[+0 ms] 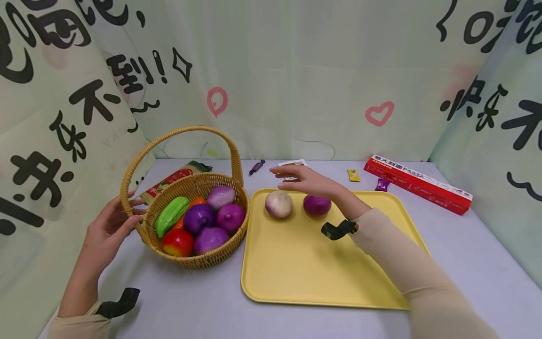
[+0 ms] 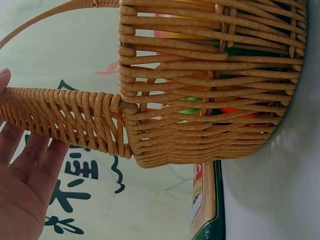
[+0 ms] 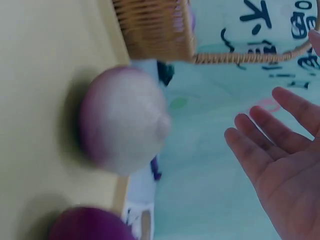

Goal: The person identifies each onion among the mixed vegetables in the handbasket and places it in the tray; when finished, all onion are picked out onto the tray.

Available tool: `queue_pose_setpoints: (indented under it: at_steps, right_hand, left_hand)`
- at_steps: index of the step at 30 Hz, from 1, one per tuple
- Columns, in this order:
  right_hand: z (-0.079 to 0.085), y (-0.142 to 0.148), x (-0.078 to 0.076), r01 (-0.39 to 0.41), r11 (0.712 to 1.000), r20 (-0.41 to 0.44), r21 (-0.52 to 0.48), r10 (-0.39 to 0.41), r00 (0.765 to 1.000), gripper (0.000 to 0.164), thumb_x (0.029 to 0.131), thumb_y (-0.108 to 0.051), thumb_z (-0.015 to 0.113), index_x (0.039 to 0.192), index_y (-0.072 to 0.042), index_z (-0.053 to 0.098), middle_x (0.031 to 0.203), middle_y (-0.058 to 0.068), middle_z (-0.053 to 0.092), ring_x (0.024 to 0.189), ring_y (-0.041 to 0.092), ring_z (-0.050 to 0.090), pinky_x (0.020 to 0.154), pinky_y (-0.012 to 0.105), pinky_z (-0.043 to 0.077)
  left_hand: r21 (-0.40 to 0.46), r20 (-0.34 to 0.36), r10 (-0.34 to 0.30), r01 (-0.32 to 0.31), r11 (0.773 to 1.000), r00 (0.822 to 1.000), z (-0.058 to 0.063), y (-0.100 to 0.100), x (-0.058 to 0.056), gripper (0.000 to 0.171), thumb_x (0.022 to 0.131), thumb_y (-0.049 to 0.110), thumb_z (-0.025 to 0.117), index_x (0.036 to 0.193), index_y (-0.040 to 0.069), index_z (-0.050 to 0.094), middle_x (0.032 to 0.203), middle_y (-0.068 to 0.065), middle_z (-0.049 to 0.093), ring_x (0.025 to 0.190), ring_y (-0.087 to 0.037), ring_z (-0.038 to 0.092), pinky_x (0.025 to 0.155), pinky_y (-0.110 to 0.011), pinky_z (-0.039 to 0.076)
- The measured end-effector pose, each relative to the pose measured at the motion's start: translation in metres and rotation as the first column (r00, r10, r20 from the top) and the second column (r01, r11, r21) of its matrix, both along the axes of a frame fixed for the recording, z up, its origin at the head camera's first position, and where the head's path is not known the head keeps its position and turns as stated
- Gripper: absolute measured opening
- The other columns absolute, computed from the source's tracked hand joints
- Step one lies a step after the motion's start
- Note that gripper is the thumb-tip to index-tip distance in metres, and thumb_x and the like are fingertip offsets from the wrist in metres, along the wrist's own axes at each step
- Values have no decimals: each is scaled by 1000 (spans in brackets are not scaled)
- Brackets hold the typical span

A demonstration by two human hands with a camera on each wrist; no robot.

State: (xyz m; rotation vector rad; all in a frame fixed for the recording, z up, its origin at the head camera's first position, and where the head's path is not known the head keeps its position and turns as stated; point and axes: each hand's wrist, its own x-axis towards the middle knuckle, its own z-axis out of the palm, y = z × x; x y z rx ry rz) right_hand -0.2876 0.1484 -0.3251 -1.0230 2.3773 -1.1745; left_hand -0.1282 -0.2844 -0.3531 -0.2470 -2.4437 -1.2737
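Observation:
A wicker basket [image 1: 192, 262] stands at the left, full of purple onion-like vegetables [image 1: 211, 240], a green ridged piece [image 1: 172, 216], a red and yellow fruit [image 1: 178, 243] and something orange. My left hand [image 1: 106, 231] grips the lower left part of its handle [image 2: 60, 117], thumb on one side and fingers on the other. My right hand [image 1: 311, 181] hovers over the back of a yellow tray [image 1: 296, 273], fingers extended and holding nothing. Below it on the tray sit a whitish-purple round vegetable [image 1: 279, 204], like a turnip or onion, and a purple onion [image 1: 316, 205].
Behind the basket lies a red and green packet [image 1: 175, 176]. Along the back are a dark purple wrapped candy [image 1: 257, 167], a yellow candy [image 1: 353, 175], a purple candy [image 1: 382, 184] and a long red pasta box [image 1: 417, 183]. A printed curtain [image 1: 296, 94] encloses the table.

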Motion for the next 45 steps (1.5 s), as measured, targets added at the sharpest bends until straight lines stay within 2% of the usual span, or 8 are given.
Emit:
queue_pose_setpoints:
  at_steps: [11, 18, 22, 27, 33, 36, 40, 45]
  right_hand:
    - [27, -68, 6, -139, 981, -70, 132, 149, 986, 51, 96, -39, 51, 140, -14, 47, 142, 5, 50, 131, 19, 47, 109, 38, 38]
    - [27, -104, 6, -71, 967, -17, 245, 78, 997, 50, 97, -47, 41, 137, -19, 51, 138, 1, 53, 129, 15, 48, 107, 34, 39]
    - [27, -121, 0, -78, 968, -9, 238, 82, 997, 49, 99, -44, 38, 121, -9, 63, 91, 3, 61, 85, 12, 56, 81, 25, 45]
    - [28, -142, -6, -69, 960, -46, 273, 84, 995, 56, 99, -46, 36, 98, 2, 65, 60, -4, 28, 57, 11, 28, 60, 23, 31]
    - [22, -168, -6, 28, 917, -89, 399, 9, 996, 54, 97, -51, 37, 85, -3, 60, 73, 1, 47, 74, 14, 50, 69, 23, 40]
    - [15, -177, -6, 70, 891, -88, 449, -34, 996, 55, 97, -52, 38, 97, -2, 61, 97, 9, 61, 91, 18, 58, 80, 27, 46]
    - [6, -184, -8, 98, 871, -72, 481, -72, 995, 60, 96, -52, 39, 126, -2, 56, 129, 13, 58, 116, 21, 57, 97, 32, 46]
    - [2, -189, -12, 100, 873, -71, 478, -75, 995, 54, 95, -47, 47, 124, -3, 57, 124, 12, 60, 109, 19, 58, 92, 29, 47]
  left_hand:
    - [-1, -2, -9, 9, 1000, 1000, -1, -2, -1, 56, 92, 7, 57, 144, 19, 38, 115, 32, 53, 99, 13, 58, 75, -6, 49]
    - [1, -6, -12, 12, 1000, 1000, -1, -2, 1, 55, 93, 7, 57, 143, 18, 38, 114, 32, 53, 99, 14, 57, 75, -5, 49]
    - [-1, 1, -11, 11, 1000, 1000, -1, -2, 1, 56, 93, 8, 57, 144, 19, 37, 115, 32, 53, 99, 14, 57, 74, -6, 49]
    - [1, 3, -8, 8, 1000, 1000, 0, -1, 1, 58, 92, 8, 57, 145, 20, 36, 117, 31, 53, 99, 14, 57, 74, -7, 50]
    - [5, 4, -10, 10, 1000, 1000, 0, 0, 1, 57, 93, 8, 57, 145, 20, 36, 116, 31, 53, 99, 14, 57, 74, -7, 50]
    - [2, 2, -7, 7, 1000, 1000, 0, 0, 2, 57, 93, 8, 57, 145, 20, 36, 116, 32, 53, 99, 14, 57, 74, -7, 50]
    - [-4, 0, 0, 0, 1000, 1000, -1, 0, 2, 58, 93, 8, 57, 145, 21, 36, 115, 32, 53, 98, 14, 57, 75, -6, 49]
    - [-6, -7, 2, -2, 1000, 1000, 0, 0, 1, 57, 93, 8, 57, 145, 20, 36, 115, 33, 53, 98, 14, 57, 75, -6, 49]
